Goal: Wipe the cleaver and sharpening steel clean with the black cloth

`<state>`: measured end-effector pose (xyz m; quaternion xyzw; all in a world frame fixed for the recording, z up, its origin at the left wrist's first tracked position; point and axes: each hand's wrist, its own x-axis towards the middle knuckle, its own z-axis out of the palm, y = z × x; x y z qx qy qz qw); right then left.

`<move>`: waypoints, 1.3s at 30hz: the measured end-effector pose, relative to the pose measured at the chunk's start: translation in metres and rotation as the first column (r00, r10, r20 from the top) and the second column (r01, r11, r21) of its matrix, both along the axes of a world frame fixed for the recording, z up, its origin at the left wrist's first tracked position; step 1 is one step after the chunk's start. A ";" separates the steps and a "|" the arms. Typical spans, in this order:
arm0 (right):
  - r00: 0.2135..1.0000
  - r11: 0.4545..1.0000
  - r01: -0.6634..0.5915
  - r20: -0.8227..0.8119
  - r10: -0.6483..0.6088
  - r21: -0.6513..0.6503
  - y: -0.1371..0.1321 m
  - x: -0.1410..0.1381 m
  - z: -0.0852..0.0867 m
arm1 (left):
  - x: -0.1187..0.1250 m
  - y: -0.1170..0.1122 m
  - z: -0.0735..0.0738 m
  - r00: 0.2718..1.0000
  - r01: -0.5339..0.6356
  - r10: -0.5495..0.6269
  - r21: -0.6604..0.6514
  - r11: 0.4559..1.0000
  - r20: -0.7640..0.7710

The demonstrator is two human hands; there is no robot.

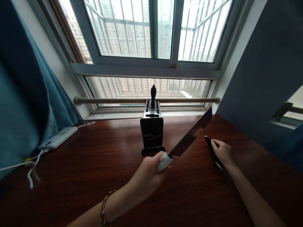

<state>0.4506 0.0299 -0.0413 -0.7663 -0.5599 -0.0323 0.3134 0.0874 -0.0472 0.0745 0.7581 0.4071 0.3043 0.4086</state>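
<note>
My left hand (148, 175) is closed round the pale handle of a wide cleaver (193, 134), whose dark blade points up and to the right above the wooden table (94, 164). My right hand (222, 153) rests on the table with its fingers closed on a slim black knife handle (211, 146) lying flat. A black knife block (151, 130) stands upright just beyond my left hand, with one dark rounded handle (153, 94) sticking out of its top.
A white power bank (58, 138) with a white cable (29, 164) lies at the table's left edge beside a teal curtain (26, 101). A metal rail (113, 101) runs along the window behind the block. A grey wall (262, 72) closes the right side.
</note>
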 end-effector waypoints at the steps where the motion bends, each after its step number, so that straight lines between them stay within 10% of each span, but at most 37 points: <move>1: 0.999 0.999 -0.042 0.006 0.042 -0.018 -0.001 -0.003 -0.001 | -0.003 -0.002 0.006 1.000 -0.021 0.021 0.012 1.000 -0.001; 8: 0.976 0.970 -0.216 -0.006 0.216 -0.113 -0.003 -0.016 -0.003 | -0.034 0.007 0.063 0.969 -0.214 0.235 0.218 0.952 -0.073; 14: 0.969 0.956 -0.246 -0.028 0.245 -0.161 -0.001 -0.014 -0.007 | -0.074 0.043 0.119 0.840 -0.487 0.543 0.428 0.761 -0.010; 20: 0.968 0.942 -0.250 -0.039 0.247 -0.224 0.000 -0.015 -0.012 | -0.108 0.072 0.169 0.906 -0.394 0.379 0.044 0.918 0.187; 25: 0.971 0.937 -0.238 -0.050 0.233 -0.255 -0.001 -0.015 -0.011 | -0.135 0.092 0.201 0.894 -0.438 0.445 0.117 0.891 -0.044; 28: 0.971 0.935 -0.238 -0.046 0.234 -0.262 -0.001 -0.016 -0.011 | -0.139 0.107 0.212 0.783 -0.426 0.561 0.426 0.798 -0.268; 33: 0.974 0.931 -0.224 -0.028 0.226 -0.289 -0.002 -0.018 -0.012 | -0.127 0.129 0.221 0.471 -0.171 0.807 0.860 0.481 -0.358; 39: 0.976 0.927 -0.214 -0.030 0.216 -0.307 -0.004 -0.019 -0.011 | -0.140 0.152 0.243 0.611 -0.236 0.599 0.603 0.762 -0.518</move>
